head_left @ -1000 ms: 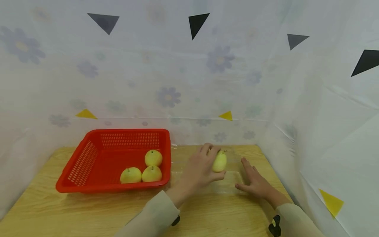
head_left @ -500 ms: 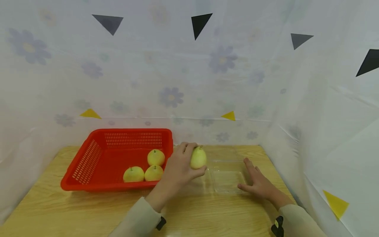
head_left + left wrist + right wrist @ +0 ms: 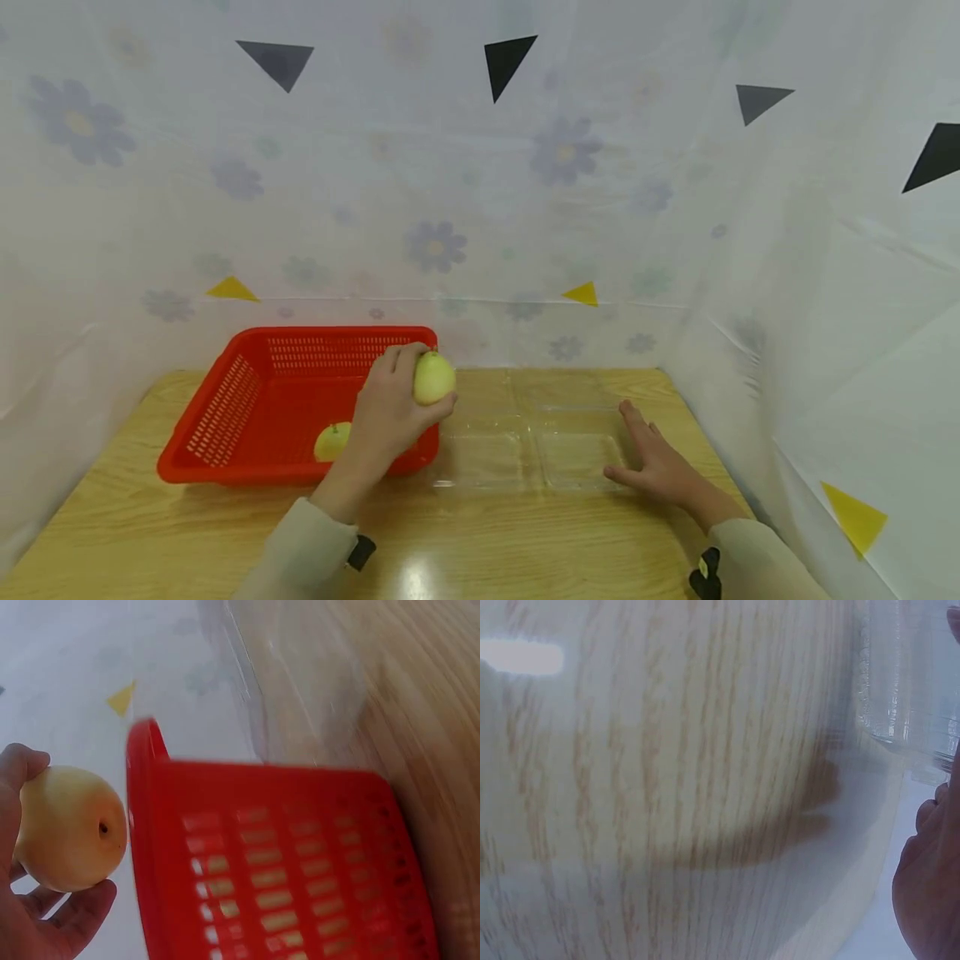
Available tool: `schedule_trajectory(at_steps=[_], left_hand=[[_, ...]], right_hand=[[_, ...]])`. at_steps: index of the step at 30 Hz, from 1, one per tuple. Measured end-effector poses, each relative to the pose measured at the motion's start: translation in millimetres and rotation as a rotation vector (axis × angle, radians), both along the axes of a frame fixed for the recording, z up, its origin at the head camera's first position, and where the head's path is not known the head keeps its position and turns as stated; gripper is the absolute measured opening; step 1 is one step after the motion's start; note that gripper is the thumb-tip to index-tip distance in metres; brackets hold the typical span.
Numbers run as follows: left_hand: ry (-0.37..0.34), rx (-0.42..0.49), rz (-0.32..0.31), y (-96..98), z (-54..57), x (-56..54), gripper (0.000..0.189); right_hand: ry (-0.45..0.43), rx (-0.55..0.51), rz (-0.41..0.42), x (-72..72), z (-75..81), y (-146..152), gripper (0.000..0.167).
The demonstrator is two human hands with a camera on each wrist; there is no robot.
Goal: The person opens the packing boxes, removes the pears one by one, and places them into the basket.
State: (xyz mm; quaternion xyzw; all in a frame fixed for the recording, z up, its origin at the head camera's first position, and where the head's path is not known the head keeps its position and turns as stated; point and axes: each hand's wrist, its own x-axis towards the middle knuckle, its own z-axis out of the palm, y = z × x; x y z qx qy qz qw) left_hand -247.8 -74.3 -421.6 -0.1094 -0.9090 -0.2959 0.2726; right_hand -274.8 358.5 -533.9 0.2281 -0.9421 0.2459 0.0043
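Observation:
Fingers and thumb of my left hand [image 3: 382, 412] grip a yellow pear [image 3: 434, 379] above the right rim of the red basket [image 3: 258, 429]. Seen from the left wrist, the held pear [image 3: 71, 829] is just outside the slotted basket wall [image 3: 281, 847]. Another pear [image 3: 331, 443] lies inside the basket; my left hand and forearm hide the others there. My right hand [image 3: 660, 471] is spread, with fingertips at the right edge of a clear plastic container [image 3: 486, 483]. In the right wrist view, the right hand [image 3: 934, 877] shows beside the clear plastic wall [image 3: 900, 675].
The clear container has two sections side by side, with a transparent lid-like part [image 3: 570, 390] behind them. The wooden tabletop [image 3: 495, 550] extends toward the front. A pale flowered sheet [image 3: 360, 192] hangs behind the table and along the right side.
My left hand has carried the pear leftward from above the clear container to the basket's right rim. My right hand has stayed beside the container.

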Motion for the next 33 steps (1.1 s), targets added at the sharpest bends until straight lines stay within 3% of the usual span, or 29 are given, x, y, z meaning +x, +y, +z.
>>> schedule_trajectory(at_steps=[10, 18, 24, 33], left_hand=[[-0.129, 0.031, 0.119, -48.6, -12.3, -2.5, 0.069], [-0.122, 0.019, 0.185, -79.1, -21.8, -7.2, 0.068], [-0.169, 0.015, 0.198, -96.6, -27.3, -16.1, 0.067], [-0.320, -0.009, 0.190, -110.1, -37.1, -22.4, 0.069]], right_hand=[[0.013, 0.009, 0.001, -1.3, -1.6, 3, 0.109], [0.023, 0.007, 0.014, -2.8, -1.5, 2, 0.109], [0.024, -0.004, 0.013, -1.1, -1.4, 3, 0.109], [0.015, 0.011, 0.017, -0.8, -2.2, 3, 0.109]])
